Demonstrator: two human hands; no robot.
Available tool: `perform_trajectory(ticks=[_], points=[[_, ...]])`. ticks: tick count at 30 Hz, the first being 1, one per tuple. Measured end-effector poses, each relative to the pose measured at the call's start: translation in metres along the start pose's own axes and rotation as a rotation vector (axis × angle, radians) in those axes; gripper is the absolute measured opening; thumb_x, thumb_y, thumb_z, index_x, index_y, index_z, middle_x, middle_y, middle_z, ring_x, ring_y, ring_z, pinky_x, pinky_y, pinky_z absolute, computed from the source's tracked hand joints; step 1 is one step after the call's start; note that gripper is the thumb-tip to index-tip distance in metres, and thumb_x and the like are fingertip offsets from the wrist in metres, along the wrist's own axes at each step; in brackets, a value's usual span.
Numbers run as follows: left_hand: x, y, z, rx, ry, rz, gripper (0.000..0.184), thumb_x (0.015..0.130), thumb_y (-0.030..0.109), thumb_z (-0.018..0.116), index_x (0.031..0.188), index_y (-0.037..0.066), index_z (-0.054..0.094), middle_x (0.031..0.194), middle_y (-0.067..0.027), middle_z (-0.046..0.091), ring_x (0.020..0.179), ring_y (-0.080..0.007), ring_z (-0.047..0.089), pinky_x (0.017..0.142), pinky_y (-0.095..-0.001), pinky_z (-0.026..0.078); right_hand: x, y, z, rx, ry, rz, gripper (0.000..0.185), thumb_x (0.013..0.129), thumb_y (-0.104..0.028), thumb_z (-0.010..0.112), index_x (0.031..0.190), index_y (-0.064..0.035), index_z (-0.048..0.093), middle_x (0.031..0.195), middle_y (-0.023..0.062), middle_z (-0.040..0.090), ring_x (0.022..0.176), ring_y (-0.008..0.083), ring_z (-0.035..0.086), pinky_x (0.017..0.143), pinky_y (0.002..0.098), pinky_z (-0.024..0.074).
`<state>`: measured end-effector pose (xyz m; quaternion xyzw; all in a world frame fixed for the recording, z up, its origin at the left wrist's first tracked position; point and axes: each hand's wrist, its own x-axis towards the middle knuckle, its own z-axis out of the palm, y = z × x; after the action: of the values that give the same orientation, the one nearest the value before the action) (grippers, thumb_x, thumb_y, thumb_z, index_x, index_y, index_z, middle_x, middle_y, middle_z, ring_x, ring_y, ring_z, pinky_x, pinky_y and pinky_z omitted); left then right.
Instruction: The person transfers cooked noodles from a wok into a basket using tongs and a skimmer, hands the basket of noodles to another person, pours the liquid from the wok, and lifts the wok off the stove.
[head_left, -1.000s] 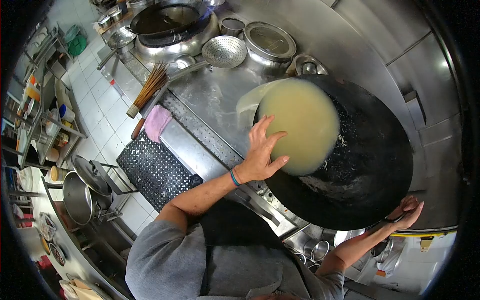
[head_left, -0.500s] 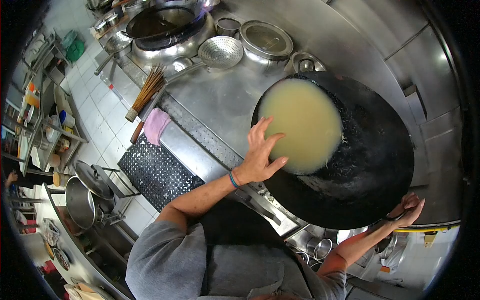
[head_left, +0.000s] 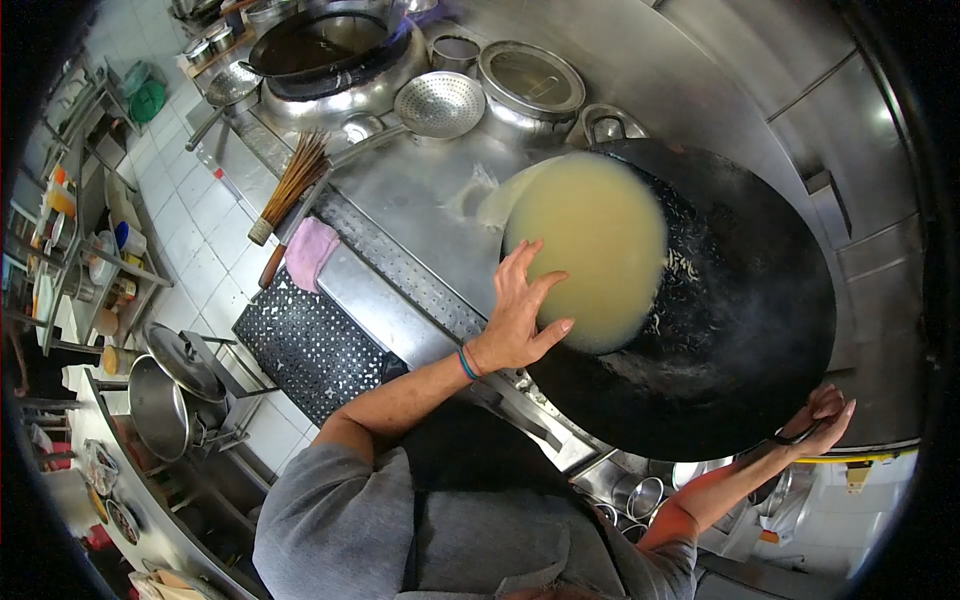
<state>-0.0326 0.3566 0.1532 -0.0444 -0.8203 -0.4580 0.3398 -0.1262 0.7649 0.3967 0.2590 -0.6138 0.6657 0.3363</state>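
A large black wok is tilted to the left, with cloudy yellowish liquid gathered at its left side. Some of this liquid spills over the rim onto the steel stove top. Small pale bits cling to the wok's inside. My right hand is closed around the loop handle at the lower right. With fingers spread, my left hand is at the left rim, in front of the liquid; whether it touches the wok I cannot tell.
Behind the wok are a lidded pot, a perforated ladle and another wok. A bamboo brush and a pink cloth lie left of the stove. Metal containers stand below the wok.
The liquid has shifted left and now runs over the rim onto the stove top. More pale bits show on the wok's inner wall. Both hands have hardly moved.
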Motion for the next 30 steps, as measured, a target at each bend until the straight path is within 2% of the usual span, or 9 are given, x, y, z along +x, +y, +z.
perform_trajectory(ticks=[5, 11, 17, 20, 22, 23, 30], points=[[-0.001, -0.001, -0.001, 0.001, 0.009, -0.006, 0.062, 0.092, 0.051, 0.059, 0.133, 0.004, 0.052, 0.151, -0.0309, 0.023, 0.141, -0.0501, 0.018, 0.113, -0.0598, 0.015, 0.001, -0.004, 0.009, -0.015, 0.072, 0.016, 0.05, 0.104, -0.026, 0.042, 0.057, -0.0125, 0.032, 0.057, 0.0017, 0.027, 0.056, 0.0131, 0.026, 0.054, 0.0314, 0.025], [-0.002, -0.002, -0.002, -0.023, 0.021, -0.014, 0.061, 0.092, 0.05, 0.06, 0.132, 0.005, 0.053, 0.151, -0.0302, 0.024, 0.141, -0.05, 0.018, 0.113, -0.0597, 0.015, 0.001, -0.006, 0.009, -0.012, 0.025, -0.012, 0.049, 0.103, -0.026, 0.042, 0.057, -0.0129, 0.034, 0.057, 0.0017, 0.028, 0.057, 0.0133, 0.026, 0.055, 0.0321, 0.0256], [-0.005, -0.005, 0.001, -0.034, 0.024, -0.015, 0.06, 0.091, 0.048, 0.062, 0.132, 0.004, 0.054, 0.152, -0.031, 0.023, 0.142, -0.0498, 0.018, 0.114, -0.059, 0.015, 0.002, -0.009, 0.016, -0.04, 0.089, 0.001, 0.045, 0.101, -0.023, 0.042, 0.058, -0.0131, 0.035, 0.054, 0.0031, 0.03, 0.056, 0.0134, 0.027, 0.057, 0.033, 0.0268], [-0.005, -0.003, 0.001, -0.049, 0.026, -0.019, 0.06, 0.091, 0.047, 0.063, 0.131, 0.004, 0.054, 0.153, -0.0315, 0.023, 0.143, -0.0493, 0.017, 0.114, -0.059, 0.015, 0.008, -0.001, -0.008, -0.016, -0.016, -0.074, 0.045, 0.101, -0.024, 0.042, 0.058, -0.0124, 0.034, 0.054, 0.0032, 0.03, 0.056, 0.0139, 0.028, 0.055, 0.0331, 0.0261], [-0.007, -0.003, 0.003, -0.055, 0.024, -0.022, 0.059, 0.091, 0.046, 0.063, 0.131, 0.004, 0.054, 0.153, -0.0315, 0.023, 0.143, -0.0492, 0.017, 0.114, -0.0591, 0.015, 0.002, -0.007, 0.011, -0.056, 0.007, -0.085, 0.045, 0.101, -0.025, 0.042, 0.059, -0.0115, 0.035, 0.054, 0.0036, 0.031, 0.056, 0.0144, 0.029, 0.054, 0.033, 0.0257], [-0.008, -0.005, 0.003, -0.049, 0.021, -0.023, 0.059, 0.091, 0.046, 0.063, 0.131, 0.004, 0.054, 0.153, -0.0315, 0.023, 0.143, -0.0491, 0.017, 0.114, -0.0592, 0.015, 0.003, -0.009, 0.009, -0.006, -0.055, -0.064, 0.043, 0.101, -0.026, 0.043, 0.061, -0.0106, 0.036, 0.054, 0.0041, 0.032, 0.056, 0.0144, 0.029, 0.054, 0.0326, 0.0257], [-0.01, -0.007, 0.006, -0.045, 0.007, -0.029, 0.059, 0.091, 0.044, 0.065, 0.131, 0.003, 0.053, 0.154, -0.0305, 0.023, 0.144, -0.0486, 0.016, 0.115, -0.0588, 0.013, 0.005, -0.005, 0.004, 0.005, -0.047, -0.076, 0.045, 0.102, -0.023, 0.039, 0.059, -0.0121, 0.032, 0.056, 0.0026, 0.03, 0.057, 0.0134, 0.027, 0.057, 0.0332, 0.0252]])
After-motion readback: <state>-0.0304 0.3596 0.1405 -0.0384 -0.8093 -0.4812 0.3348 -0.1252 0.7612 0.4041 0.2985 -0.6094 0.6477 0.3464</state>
